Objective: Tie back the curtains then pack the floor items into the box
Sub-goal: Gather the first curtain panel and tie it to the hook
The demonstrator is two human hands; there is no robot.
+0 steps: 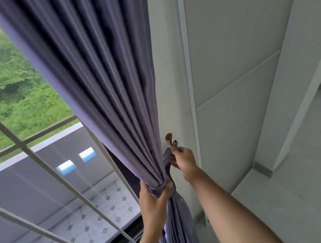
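The purple curtain (97, 89) is gathered against the wall; the left hand (155, 202) grips the bunch at the tieback band (160, 185), while the right hand (184, 160) pinches its loop just below the wall hook (169, 137). The loop looks not yet hooked; box and floor items are out of view, so packing remains.

The curtain (96, 85) is a grey-purple fabric hanging in deep vertical pleats beside the window, its folds drawn together low down into a tight bunch against the wall. A tie-back band (168, 158) of the same cloth wraps the bunch, and one end rises toward a small brown wall hook (169, 136). Below the bunch the fabric falls loose.
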